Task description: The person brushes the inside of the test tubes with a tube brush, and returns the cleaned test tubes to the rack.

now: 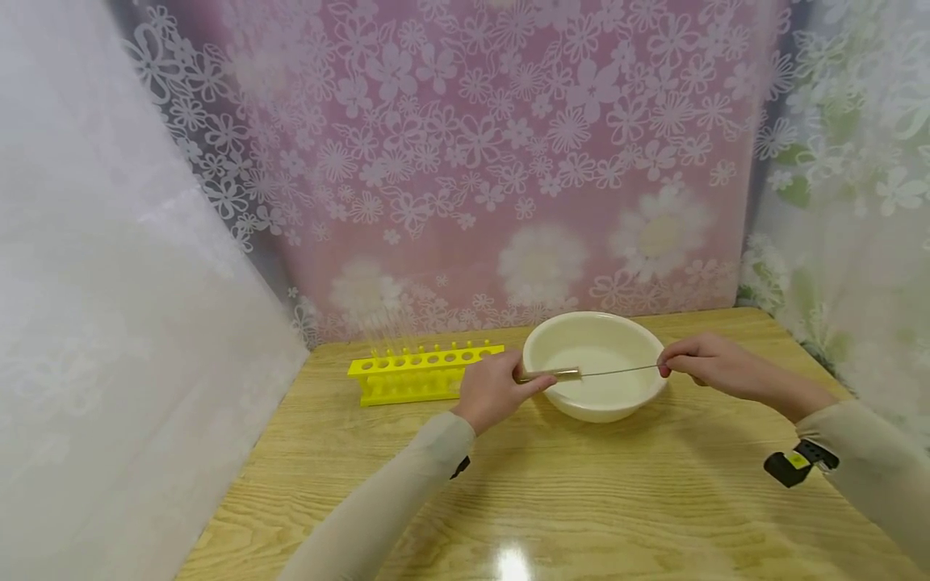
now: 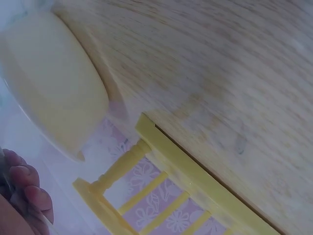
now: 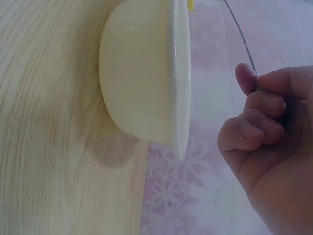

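In the head view my left hand (image 1: 497, 389) grips a clear test tube (image 1: 568, 374), its mouth pointing right over the cream basin (image 1: 599, 413). A thin twisted wire handle (image 1: 617, 371) runs out of that mouth, and my right hand (image 1: 715, 367) pinches its far end by the basin's right rim. The wire looks like the handle of a test tube brush; its head cannot be made out within the tube. Close up, the right wrist view shows the wire (image 3: 243, 40) between thumb and fingertip. Curled left fingers (image 2: 36, 198) appear at the left wrist view's edge.
A yellow test tube rack (image 1: 407, 395) stands left of the basin, partly behind my left hand. Several clear tubes (image 1: 388, 329) stand upside down on its rear pegs. The wooden table (image 1: 581, 500) meets patterned curtains (image 1: 472, 161) at the back and sides.
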{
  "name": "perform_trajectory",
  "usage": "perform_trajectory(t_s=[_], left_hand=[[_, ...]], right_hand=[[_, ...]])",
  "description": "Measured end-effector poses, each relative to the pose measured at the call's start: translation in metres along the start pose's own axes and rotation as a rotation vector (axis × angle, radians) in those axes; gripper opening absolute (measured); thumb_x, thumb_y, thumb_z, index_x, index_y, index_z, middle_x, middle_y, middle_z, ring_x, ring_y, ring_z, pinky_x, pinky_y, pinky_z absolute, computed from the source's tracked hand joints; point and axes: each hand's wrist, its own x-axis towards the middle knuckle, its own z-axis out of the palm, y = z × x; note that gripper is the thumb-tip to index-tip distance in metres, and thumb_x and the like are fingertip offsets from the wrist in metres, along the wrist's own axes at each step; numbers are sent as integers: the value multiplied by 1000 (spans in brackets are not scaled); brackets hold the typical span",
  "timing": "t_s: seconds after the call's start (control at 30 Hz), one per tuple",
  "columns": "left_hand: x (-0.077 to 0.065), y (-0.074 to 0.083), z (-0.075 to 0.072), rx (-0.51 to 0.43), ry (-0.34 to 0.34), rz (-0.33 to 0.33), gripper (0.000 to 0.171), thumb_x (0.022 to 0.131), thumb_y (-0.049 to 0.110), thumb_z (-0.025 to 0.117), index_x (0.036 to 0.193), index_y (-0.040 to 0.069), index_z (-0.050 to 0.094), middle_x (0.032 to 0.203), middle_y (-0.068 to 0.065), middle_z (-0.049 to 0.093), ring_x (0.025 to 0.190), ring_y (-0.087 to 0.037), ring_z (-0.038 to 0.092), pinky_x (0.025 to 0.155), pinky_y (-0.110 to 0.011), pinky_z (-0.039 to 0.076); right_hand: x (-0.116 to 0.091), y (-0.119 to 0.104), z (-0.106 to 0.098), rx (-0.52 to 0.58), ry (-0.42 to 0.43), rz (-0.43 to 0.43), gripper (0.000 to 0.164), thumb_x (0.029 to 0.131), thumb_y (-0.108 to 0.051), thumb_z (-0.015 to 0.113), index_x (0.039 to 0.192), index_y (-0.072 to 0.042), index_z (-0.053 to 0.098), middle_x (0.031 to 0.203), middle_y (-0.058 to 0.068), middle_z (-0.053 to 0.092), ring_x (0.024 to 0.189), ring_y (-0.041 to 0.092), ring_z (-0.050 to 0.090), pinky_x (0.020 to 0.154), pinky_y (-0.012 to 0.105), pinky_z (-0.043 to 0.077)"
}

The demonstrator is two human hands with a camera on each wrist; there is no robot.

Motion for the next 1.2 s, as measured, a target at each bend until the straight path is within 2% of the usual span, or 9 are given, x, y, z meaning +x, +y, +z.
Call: perform_trajectory(t_s=[0.17,0.27,0.37,0.53,0.7,0.77,0.93,1.0,1.2], left_hand=[[0,0,3,-2,17,15,55,87,76,54,76,22,49,60,7,47,44,-9,38,41,-24,27],[-1,0,5,4,25,18,55,87,76,54,75,22,49,60,7,47,44,-9,38,42,-24,27],[-1,2,6,11,17,3,55,87,76,55,75,23,48,60,6,47,45,-10,37,42,-25,26],[1,9,6,17,-3,3,56,87,77,55,75,23,49,61,8,48,45,-9,40,41,-25,28],[4,15,4,63,20,18,57,88,77,53,74,22,48,60,7,48,43,-9,40,40,-25,29],[4,16,3,83,29,11,57,87,76,54,74,22,47,59,7,47,43,-9,39,40,-25,28],[3,16,3,115,45,24,56,87,76,55,74,22,47,59,7,47,42,-9,38,40,-24,26],[3,17,2,130,46,33,57,87,77,54,74,22,47,59,8,47,42,-9,37,40,-24,26],[-1,17,-1,129,32,13,58,84,79,56,72,22,48,59,8,47,43,-8,38,41,-24,27]], right_hand=[[7,-2,8,-10,-27,-21,27,107,-9,46,101,-1,71,83,6,64,48,3,32,47,28,37],[11,-4,14,-15,-26,-21,26,107,-9,46,101,-1,71,89,11,66,48,5,34,49,29,38],[17,-7,21,-31,-28,-8,26,107,-11,47,101,-3,71,94,9,67,54,7,39,52,28,39],[33,-15,36,-36,-73,5,27,107,-16,47,99,-8,72,91,8,67,55,7,37,53,27,39],[43,-23,46,-16,-100,-3,28,107,-15,46,99,-7,72,93,11,68,53,6,34,53,28,39],[45,-26,47,-32,-94,-18,28,107,-14,46,100,-6,72,97,11,70,55,8,37,56,29,40],[45,-29,47,-96,-71,-49,29,107,-14,47,95,-10,73,99,5,72,73,16,52,71,31,42],[45,-29,47,-96,-84,-47,29,106,-14,48,93,-11,72,95,4,71,70,14,51,69,30,42],[40,-24,47,-53,-141,-58,28,106,-13,47,92,-8,71,81,8,64,49,3,32,50,27,38]])
